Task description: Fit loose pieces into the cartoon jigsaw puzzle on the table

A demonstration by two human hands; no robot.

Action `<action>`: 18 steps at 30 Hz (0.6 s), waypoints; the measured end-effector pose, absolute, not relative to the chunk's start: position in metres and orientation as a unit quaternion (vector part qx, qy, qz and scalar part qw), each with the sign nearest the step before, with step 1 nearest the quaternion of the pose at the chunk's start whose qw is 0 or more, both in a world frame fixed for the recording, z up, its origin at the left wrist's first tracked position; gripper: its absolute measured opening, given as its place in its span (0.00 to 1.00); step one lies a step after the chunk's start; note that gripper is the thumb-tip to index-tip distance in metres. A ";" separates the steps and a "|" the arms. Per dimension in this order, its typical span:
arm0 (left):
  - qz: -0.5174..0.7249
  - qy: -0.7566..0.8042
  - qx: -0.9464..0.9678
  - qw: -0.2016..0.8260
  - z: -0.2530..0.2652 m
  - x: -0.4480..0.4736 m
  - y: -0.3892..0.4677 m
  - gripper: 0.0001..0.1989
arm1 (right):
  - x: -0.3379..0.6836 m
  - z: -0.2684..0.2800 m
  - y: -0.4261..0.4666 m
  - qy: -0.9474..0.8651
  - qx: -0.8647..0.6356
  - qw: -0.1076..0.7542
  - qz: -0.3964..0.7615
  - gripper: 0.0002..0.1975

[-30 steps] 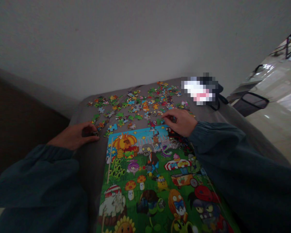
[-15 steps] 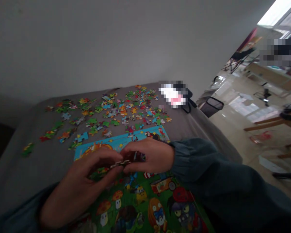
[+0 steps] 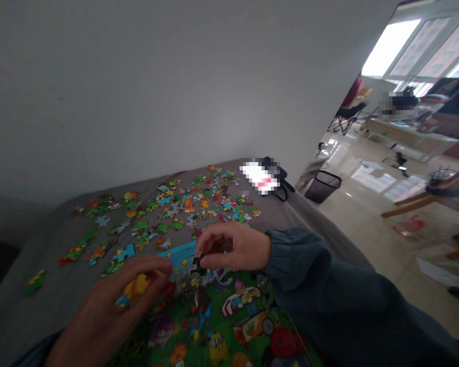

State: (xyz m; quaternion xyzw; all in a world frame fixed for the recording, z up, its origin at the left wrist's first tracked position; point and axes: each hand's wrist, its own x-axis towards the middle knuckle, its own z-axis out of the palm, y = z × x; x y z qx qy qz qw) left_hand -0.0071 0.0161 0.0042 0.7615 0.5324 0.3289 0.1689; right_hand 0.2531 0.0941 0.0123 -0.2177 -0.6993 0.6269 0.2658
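My right hand pinches a small dark puzzle piece between thumb and fingertips, just above a printed cartoon picture sheet. Blue sky runs along the sheet's top edge, with green ground and cartoon characters below. My left hand is curved over the sheet's left side, thumb and fingers apart. The yellow-orange print shows through the gap, and I see no piece in it. Beyond both hands, many loose puzzle pieces lie scattered on a grey cloth.
Grey cloth covers the table, which meets a pale wall. A bright blurred item with a dark strap lies at the back right. On the floor to the right are a mesh bin and wooden furniture legs.
My hands have parted: both were together at the pale edges of puzzle pieces; now the left is lower left and the right holds one piece. The view has tilted up.
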 end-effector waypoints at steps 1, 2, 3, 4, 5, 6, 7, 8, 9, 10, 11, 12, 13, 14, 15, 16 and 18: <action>0.331 0.540 0.760 0.148 0.008 -0.011 0.020 0.10 | 0.258 0.014 0.100 -0.700 -0.221 0.256 0.629 0.13; 0.332 0.545 0.759 0.128 0.010 -0.015 0.023 0.11 | 0.263 0.014 0.107 -0.700 -0.230 0.253 0.627 0.13; 0.331 0.548 0.761 0.107 0.012 -0.019 0.027 0.12 | 0.268 0.015 0.113 -0.698 -0.244 0.253 0.624 0.12; 0.327 0.548 0.765 0.087 0.013 -0.024 0.030 0.13 | 0.273 0.014 0.119 -0.694 -0.260 0.247 0.624 0.13; 0.322 0.546 0.771 0.069 0.013 -0.028 0.032 0.14 | 0.278 0.013 0.125 -0.689 -0.275 0.238 0.626 0.13; 0.314 0.543 0.777 0.053 0.013 -0.032 0.035 0.14 | 0.282 0.012 0.130 -0.685 -0.289 0.229 0.628 0.12; 0.304 0.539 0.785 0.038 0.011 -0.037 0.037 0.15 | 0.285 0.010 0.133 -0.683 -0.301 0.217 0.629 0.12; 0.294 0.534 0.792 0.024 0.010 -0.041 0.039 0.16 | 0.287 0.009 0.136 -0.683 -0.311 0.204 0.628 0.12; 0.283 0.530 0.799 0.014 0.008 -0.044 0.041 0.16 | 0.289 0.008 0.138 -0.687 -0.319 0.192 0.625 0.12; 0.273 0.527 0.805 0.008 0.006 -0.048 0.043 0.17 | 0.290 0.008 0.138 -0.692 -0.324 0.179 0.619 0.13; 0.262 0.524 0.810 0.004 0.005 -0.051 0.044 0.17 | 0.292 0.008 0.139 -0.700 -0.327 0.168 0.613 0.13; 0.251 0.522 0.815 0.002 0.004 -0.054 0.046 0.17 | 0.293 0.009 0.139 -0.709 -0.328 0.160 0.604 0.13; 0.243 0.520 0.819 0.001 0.003 -0.056 0.047 0.17 | 0.294 0.010 0.139 -0.719 -0.327 0.154 0.594 0.12; 0.236 0.519 0.822 0.002 0.002 -0.057 0.048 0.17 | 0.296 0.011 0.139 -0.730 -0.325 0.149 0.582 0.12; 0.230 0.518 0.824 0.004 0.001 -0.058 0.048 0.17 | 0.299 0.012 0.140 -0.744 -0.321 0.145 0.568 0.11; 0.224 0.519 0.825 0.009 0.001 -0.058 0.049 0.17 | 0.302 0.014 0.141 -0.759 -0.316 0.141 0.552 0.10; 0.213 0.522 0.826 0.025 0.000 -0.056 0.049 0.17 | 0.309 0.015 0.143 -0.787 -0.305 0.116 0.524 0.08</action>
